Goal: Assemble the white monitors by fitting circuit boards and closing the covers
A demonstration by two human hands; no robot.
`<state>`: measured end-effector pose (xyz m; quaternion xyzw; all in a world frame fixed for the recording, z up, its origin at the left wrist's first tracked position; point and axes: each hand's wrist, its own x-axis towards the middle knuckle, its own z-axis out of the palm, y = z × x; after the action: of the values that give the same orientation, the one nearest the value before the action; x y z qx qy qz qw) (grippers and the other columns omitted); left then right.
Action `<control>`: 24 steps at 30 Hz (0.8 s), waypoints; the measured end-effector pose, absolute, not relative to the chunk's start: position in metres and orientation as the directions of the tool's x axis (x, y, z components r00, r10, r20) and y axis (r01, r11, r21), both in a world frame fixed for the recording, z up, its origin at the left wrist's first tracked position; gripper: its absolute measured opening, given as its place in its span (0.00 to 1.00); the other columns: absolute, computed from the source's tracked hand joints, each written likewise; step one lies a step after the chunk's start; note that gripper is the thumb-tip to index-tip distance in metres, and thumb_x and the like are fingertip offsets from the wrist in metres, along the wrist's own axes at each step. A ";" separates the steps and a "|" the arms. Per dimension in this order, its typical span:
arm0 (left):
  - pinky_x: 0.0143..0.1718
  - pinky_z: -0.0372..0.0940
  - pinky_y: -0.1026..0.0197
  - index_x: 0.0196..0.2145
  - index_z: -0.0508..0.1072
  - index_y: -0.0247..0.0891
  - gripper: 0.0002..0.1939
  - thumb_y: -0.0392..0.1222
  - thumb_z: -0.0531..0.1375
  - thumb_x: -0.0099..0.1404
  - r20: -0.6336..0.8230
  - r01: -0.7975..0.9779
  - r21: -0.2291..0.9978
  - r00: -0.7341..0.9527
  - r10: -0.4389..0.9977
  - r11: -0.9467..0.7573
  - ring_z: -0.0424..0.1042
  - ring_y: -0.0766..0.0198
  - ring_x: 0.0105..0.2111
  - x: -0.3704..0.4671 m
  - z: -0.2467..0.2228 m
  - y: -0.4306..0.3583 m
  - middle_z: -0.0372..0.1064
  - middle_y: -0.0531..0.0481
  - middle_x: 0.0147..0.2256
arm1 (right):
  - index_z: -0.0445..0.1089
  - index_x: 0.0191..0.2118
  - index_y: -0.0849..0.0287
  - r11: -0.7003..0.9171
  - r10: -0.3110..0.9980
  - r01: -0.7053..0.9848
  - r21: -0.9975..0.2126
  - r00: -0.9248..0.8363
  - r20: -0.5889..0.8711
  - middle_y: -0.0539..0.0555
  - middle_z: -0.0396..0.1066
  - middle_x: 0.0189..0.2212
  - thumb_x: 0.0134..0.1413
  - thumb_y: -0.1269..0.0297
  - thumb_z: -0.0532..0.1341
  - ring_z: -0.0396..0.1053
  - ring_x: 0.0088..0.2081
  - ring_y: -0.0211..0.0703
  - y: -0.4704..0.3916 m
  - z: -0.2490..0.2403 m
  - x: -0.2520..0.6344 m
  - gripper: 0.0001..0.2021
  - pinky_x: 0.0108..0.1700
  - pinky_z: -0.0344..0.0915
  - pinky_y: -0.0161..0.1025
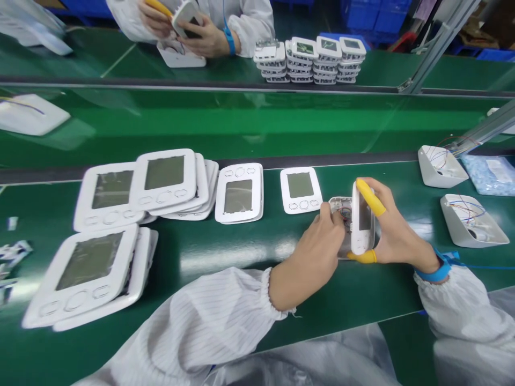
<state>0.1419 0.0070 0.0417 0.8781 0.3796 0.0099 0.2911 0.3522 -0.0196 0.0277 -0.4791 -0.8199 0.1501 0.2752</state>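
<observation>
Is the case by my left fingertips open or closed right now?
Open: wires show inside the case, and the right hand holds the panel on edge, not flat over it.

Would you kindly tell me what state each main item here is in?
Held display panel: upright
Partly hidden housing: open, wired
Left hand: fingers bent
Right hand: gripping held display panel
Lone display panel: flat, face up
Stacked display panels: face up
Right-side housings: open, wired

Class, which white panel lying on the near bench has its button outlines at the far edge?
The upper panel between the lone panel and the large overlapping stack; others visible there have theirs at the near edge.
</observation>
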 end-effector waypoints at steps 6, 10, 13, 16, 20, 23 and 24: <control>0.38 0.69 0.54 0.44 0.58 0.38 0.21 0.17 0.51 0.58 -0.174 0.642 0.521 0.725 0.667 -0.562 0.60 0.60 0.33 0.141 0.044 0.010 0.54 0.41 0.48 | 0.37 0.77 0.49 0.485 0.874 0.702 -0.521 -0.375 0.308 0.65 0.44 0.71 0.40 0.44 0.78 0.48 0.72 0.71 -0.018 0.026 0.353 0.66 0.71 0.57 0.67; 0.34 0.69 0.56 0.43 0.57 0.39 0.21 0.17 0.50 0.57 -0.148 0.642 0.529 0.714 0.685 -0.555 0.57 0.63 0.28 0.140 0.041 0.014 0.54 0.43 0.46 | 0.37 0.77 0.48 0.483 0.876 0.701 -0.525 -0.376 0.303 0.64 0.43 0.72 0.39 0.44 0.79 0.47 0.72 0.72 -0.018 0.024 0.354 0.67 0.71 0.56 0.68; 0.31 0.69 0.57 0.44 0.59 0.38 0.21 0.18 0.52 0.57 -0.169 0.651 0.549 0.700 0.693 -0.524 0.59 0.65 0.26 0.141 0.040 0.016 0.55 0.42 0.47 | 0.36 0.77 0.47 0.473 0.881 0.700 -0.535 -0.369 0.297 0.64 0.43 0.72 0.39 0.45 0.79 0.48 0.72 0.71 -0.018 0.024 0.355 0.68 0.70 0.58 0.67; 0.31 0.70 0.56 0.46 0.59 0.37 0.21 0.19 0.55 0.58 -0.159 0.659 0.548 0.687 0.709 -0.515 0.62 0.64 0.27 0.142 0.037 0.016 0.56 0.42 0.47 | 0.37 0.77 0.46 0.461 0.887 0.703 -0.542 -0.354 0.296 0.64 0.42 0.72 0.38 0.45 0.79 0.48 0.72 0.71 -0.018 0.025 0.356 0.68 0.69 0.59 0.68; 0.33 0.72 0.53 0.48 0.59 0.36 0.21 0.20 0.55 0.59 -0.127 0.657 0.534 0.684 0.718 -0.531 0.66 0.60 0.30 0.141 0.032 0.015 0.57 0.41 0.48 | 0.36 0.77 0.46 0.453 0.891 0.711 -0.538 -0.350 0.288 0.63 0.43 0.71 0.38 0.46 0.80 0.51 0.70 0.70 -0.018 0.026 0.356 0.68 0.69 0.60 0.67; 0.35 0.74 0.52 0.48 0.58 0.37 0.24 0.20 0.56 0.58 -0.095 0.620 0.582 0.694 0.713 -0.526 0.68 0.59 0.33 0.140 0.028 0.017 0.57 0.40 0.50 | 0.36 0.77 0.46 0.446 0.895 0.712 -0.542 -0.347 0.280 0.64 0.42 0.71 0.38 0.46 0.80 0.51 0.70 0.71 -0.018 0.027 0.355 0.68 0.68 0.61 0.67; 0.37 0.74 0.52 0.48 0.58 0.38 0.25 0.20 0.57 0.57 -0.080 0.596 0.610 0.703 0.707 -0.523 0.69 0.58 0.34 0.139 0.027 0.019 0.56 0.39 0.52 | 0.36 0.77 0.46 0.446 0.895 0.712 -0.543 -0.346 0.281 0.64 0.42 0.71 0.38 0.46 0.80 0.51 0.70 0.71 -0.018 0.027 0.355 0.68 0.68 0.61 0.67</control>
<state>0.1394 0.0186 0.0270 0.8681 0.3752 0.0890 0.3126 0.3554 -0.0183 0.0272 -0.4999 -0.8036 0.1651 0.2777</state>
